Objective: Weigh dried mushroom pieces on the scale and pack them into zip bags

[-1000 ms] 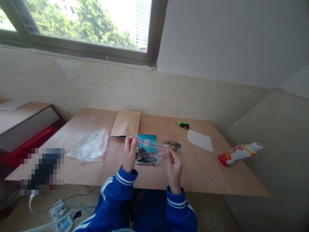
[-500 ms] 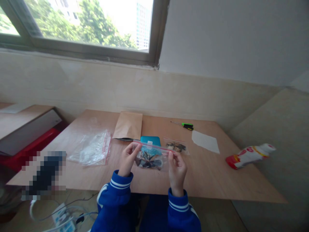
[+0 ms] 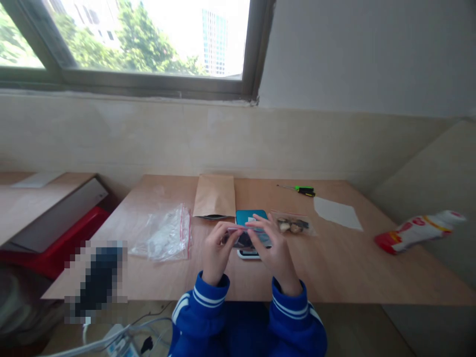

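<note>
Zip bag [image 3: 243, 240] with dark contents, pinched by both hands above the teal-and-white device [image 3: 245, 216].
The left hand [image 3: 215, 248] and right hand [image 3: 274, 248] grip its top edge between thumbs and fingers; it lies between them, about equally near each, long axis crosswise; whether it touches the device cannot be told. Just right of the device, a second bag [image 3: 295, 226] holds brown and dark pieces; beyond the device, leftward, lies a paper bag [image 3: 214, 196], mouth parted, contents hidden. Farther left are clear bags [image 3: 163, 238], seemingly without contents; well right, a bottle [image 3: 418, 230].
</note>
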A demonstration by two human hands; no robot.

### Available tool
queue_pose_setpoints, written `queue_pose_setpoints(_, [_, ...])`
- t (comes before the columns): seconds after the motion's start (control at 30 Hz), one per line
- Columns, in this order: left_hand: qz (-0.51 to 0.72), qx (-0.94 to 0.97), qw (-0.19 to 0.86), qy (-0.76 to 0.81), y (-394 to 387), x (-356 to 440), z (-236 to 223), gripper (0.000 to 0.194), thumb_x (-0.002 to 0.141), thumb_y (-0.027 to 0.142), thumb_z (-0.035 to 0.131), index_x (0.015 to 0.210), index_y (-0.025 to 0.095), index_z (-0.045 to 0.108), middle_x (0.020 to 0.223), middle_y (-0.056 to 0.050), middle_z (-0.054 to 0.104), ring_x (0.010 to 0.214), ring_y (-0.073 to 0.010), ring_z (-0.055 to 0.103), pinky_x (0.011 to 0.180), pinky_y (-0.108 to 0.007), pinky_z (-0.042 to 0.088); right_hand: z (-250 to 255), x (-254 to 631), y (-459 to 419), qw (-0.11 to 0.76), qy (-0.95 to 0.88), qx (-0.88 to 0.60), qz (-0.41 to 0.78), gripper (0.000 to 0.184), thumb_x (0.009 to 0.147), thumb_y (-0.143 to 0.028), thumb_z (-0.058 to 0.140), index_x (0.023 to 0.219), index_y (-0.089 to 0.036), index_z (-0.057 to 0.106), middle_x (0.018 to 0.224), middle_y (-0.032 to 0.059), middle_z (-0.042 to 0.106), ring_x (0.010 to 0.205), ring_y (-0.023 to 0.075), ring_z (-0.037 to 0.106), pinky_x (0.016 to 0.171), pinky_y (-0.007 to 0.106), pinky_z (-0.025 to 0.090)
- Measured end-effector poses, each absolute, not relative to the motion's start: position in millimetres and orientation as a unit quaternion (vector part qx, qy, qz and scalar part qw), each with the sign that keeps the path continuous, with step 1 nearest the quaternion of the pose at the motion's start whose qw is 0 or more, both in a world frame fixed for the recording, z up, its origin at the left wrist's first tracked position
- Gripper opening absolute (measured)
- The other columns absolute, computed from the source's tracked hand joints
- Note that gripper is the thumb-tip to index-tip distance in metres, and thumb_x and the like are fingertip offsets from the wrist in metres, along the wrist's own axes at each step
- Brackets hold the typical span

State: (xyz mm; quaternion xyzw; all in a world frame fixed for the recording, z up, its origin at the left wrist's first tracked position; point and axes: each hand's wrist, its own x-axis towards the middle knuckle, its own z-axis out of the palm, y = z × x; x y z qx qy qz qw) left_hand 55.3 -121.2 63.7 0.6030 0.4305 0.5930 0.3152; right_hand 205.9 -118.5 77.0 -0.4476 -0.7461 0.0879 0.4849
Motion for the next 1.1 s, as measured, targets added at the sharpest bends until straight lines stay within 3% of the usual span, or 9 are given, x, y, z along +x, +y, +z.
queue_pose_setpoints(0.13, [0.585,0.602,0.310,0.447,-125,58,60,0.014,0.085,0.032,0.061,0.085,0.020,0.069,0.085,-0.004,0.065,0.082,-0.0162,0.062,0.071,-0.025,0.049,69,206,-121,0.503,-0.739,-0.442,0.069,0.011,0.089,-0.031,0.058,0.086,-0.024,0.065,0.086,0.0014,0.073,0.093,0.0197,0.067,0.104,0.047,0.041])
queue_pose_setpoints(0.23, [0.579,0.602,0.308,0.456,-132,64,59,0.013,0.084,0.032,0.062,0.083,0.021,0.069,0.082,-0.003,0.065,0.078,-0.0159,0.062,0.068,-0.025,0.049,63,208,-126,0.511,-0.730,-0.450,0.058,0.013,0.090,-0.030,0.056,0.082,-0.024,0.065,0.084,0.0017,0.073,0.088,0.0198,0.068,0.098,0.045,0.045])
queue_pose_setpoints(0.5, [0.563,0.621,0.269,0.475,-155,80,57,0.012,0.086,0.030,0.059,0.085,0.022,0.068,0.083,-0.003,0.069,0.079,-0.0154,0.064,0.072,-0.025,0.049,54,208,-145,0.544,-0.687,-0.481,-0.028,0.018,0.092,-0.018,0.051,0.077,-0.024,0.061,0.077,0.0002,0.072,0.088,0.0190,0.069,0.099,0.043,0.043])
queue_pose_setpoints(0.77, [0.590,0.581,0.220,0.515,-157,91,45,0.010,0.088,0.030,0.056,0.089,0.021,0.061,0.084,-0.003,0.067,0.074,-0.0143,0.064,0.068,-0.025,0.052,47,204,-147,0.503,-0.713,-0.487,0.033,0.012,0.093,-0.026,0.051,0.095,-0.023,0.062,0.096,0.0045,0.072,0.099,0.0208,0.064,0.099,0.044,0.041])
queue_pose_setpoints(0.97, [0.573,0.604,0.224,0.507,-157,95,36,0.012,0.090,0.031,0.052,0.093,0.021,0.058,0.088,-0.005,0.066,0.077,-0.0159,0.065,0.069,-0.027,0.054,42,209,-143,0.505,-0.704,-0.500,0.006,0.020,0.092,-0.026,0.052,0.078,-0.025,0.066,0.082,0.0035,0.071,0.094,0.0220,0.065,0.098,0.045,0.041])
queue_pose_setpoints(1.1, [0.590,0.588,0.232,0.503,-160,94,36,0.012,0.089,0.032,0.054,0.092,0.021,0.058,0.085,-0.004,0.065,0.075,-0.0150,0.065,0.069,-0.026,0.053,39,209,-143,0.513,-0.709,-0.484,0.011,0.022,0.094,-0.025,0.050,0.080,-0.026,0.067,0.081,0.0009,0.073,0.088,0.0194,0.067,0.097,0.043,0.040])
